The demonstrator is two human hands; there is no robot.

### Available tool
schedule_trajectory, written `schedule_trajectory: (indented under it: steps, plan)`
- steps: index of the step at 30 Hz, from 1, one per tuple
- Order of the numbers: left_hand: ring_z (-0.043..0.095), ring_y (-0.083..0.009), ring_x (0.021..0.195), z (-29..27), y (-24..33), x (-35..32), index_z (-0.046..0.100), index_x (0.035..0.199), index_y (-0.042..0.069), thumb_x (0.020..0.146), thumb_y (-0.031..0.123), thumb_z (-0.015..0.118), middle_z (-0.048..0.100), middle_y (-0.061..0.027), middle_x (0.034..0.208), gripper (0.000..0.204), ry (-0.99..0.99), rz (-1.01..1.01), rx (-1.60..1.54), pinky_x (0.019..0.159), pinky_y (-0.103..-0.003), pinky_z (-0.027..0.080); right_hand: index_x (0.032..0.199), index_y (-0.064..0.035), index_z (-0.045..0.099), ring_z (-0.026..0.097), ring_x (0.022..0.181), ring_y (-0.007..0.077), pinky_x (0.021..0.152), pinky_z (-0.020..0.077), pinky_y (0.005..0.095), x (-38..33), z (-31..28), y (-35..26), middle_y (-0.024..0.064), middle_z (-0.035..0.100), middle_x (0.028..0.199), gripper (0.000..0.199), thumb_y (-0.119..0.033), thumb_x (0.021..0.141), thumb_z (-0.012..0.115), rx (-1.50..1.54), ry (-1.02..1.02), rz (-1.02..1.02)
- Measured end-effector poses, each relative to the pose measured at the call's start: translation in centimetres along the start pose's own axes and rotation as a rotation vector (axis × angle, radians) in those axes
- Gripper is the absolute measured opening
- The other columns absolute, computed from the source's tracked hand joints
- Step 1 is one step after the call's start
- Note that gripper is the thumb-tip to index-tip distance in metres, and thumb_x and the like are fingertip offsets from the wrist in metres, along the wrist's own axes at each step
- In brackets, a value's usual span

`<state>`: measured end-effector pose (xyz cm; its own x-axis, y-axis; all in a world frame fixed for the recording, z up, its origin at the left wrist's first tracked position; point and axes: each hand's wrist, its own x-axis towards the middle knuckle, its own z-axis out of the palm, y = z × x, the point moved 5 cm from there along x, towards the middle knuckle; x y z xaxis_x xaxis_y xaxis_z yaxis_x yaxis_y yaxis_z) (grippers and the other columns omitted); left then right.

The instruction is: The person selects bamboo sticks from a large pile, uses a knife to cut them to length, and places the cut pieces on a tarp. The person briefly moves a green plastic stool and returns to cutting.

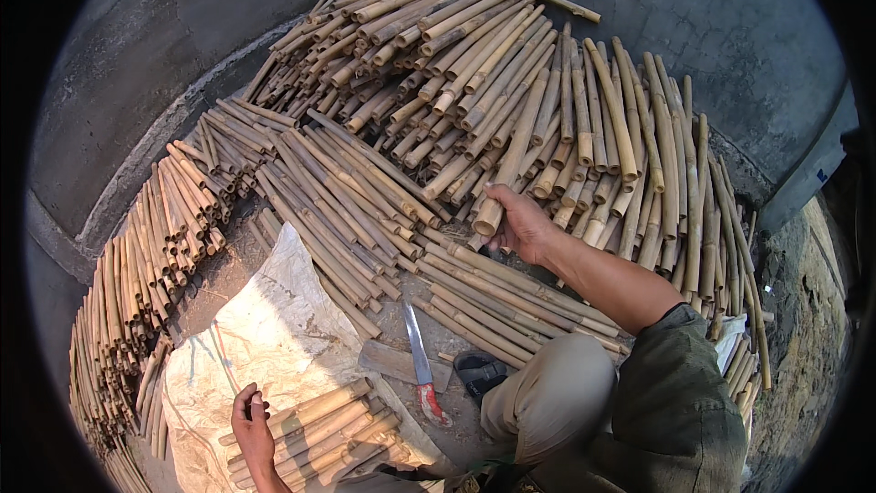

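My right hand [522,224] is closed round the near end of a thick bamboo pole [518,160], which lies sloping on top of the large bamboo pile. Its thumb is over the pole, and the fingers underneath are partly hidden. At the lower left my left hand [253,427] is raised with loosely curled fingers, and nothing shows in it. Beside that hand, several short bamboo pieces [319,429] lie together on a pale woven sheet [265,310]. A knife [421,356] with a red-wrapped handle rests across a flat wooden piece [392,361] on the ground.
More bamboo stacks [137,283] curve along the left wall. Loose poles [516,297] lie in front of the main pile [429,55]. Grey walls [693,18] stand behind and left. My sandalled foot [479,372] is close to the knife.
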<state>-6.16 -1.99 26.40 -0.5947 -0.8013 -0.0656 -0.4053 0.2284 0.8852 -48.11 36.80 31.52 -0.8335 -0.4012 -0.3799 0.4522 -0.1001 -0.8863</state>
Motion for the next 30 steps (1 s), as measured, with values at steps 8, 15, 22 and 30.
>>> schedule_trajectory:
  steps: [8,15,22,30]
  plan:
    - [0.059,-0.0261,0.113,8.1,20.3,-8.1,0.040,0.150,0.004,0.081,0.015,0.078,0.053,-0.0177,0.133,0.080,-0.379,0.762,0.030,0.093,-0.039,0.051,0.101,-0.0017,0.061,0.057,0.052,0.0117,0.044,0.0460,0.0264,-14.2,15.3,2.9,0.0064,0.062,0.068,0.059,-0.057,0.104,0.042,-0.088,-0.668,0.050]
    - [0.063,-0.0249,0.108,7.1,22.0,-8.4,0.039,0.141,0.005,0.103,0.039,0.060,0.055,-0.0171,0.129,0.055,-0.023,0.841,-0.585,0.100,-0.044,0.053,0.096,-0.0023,0.061,0.056,0.052,0.0092,0.045,0.0438,0.0247,-17.6,22.4,7.2,0.0027,0.056,0.065,0.076,-0.074,0.100,0.035,-0.174,-1.062,-0.145]
    - [0.057,-0.0264,0.107,-5.8,19.7,-6.5,0.043,0.133,0.001,0.105,0.042,0.054,0.053,-0.0129,0.116,0.051,0.417,0.611,-0.927,0.105,-0.056,0.051,0.102,0.0066,0.070,0.073,0.074,0.0325,0.069,0.0581,0.0421,-5.8,10.8,26.2,0.0215,0.073,0.090,0.058,-0.050,0.091,0.062,-1.158,-0.635,0.131]
    - [0.058,-0.0271,0.106,-9.8,16.0,-7.6,0.051,0.124,-0.001,0.104,0.043,0.056,0.057,-0.0121,0.111,0.049,0.609,0.510,-0.927,0.102,-0.050,0.050,0.144,0.0071,0.035,0.065,0.117,0.0400,0.099,0.0529,0.0456,-7.9,4.3,36.9,0.0265,0.065,0.127,0.095,-0.057,0.084,0.073,-1.309,-0.174,0.344]
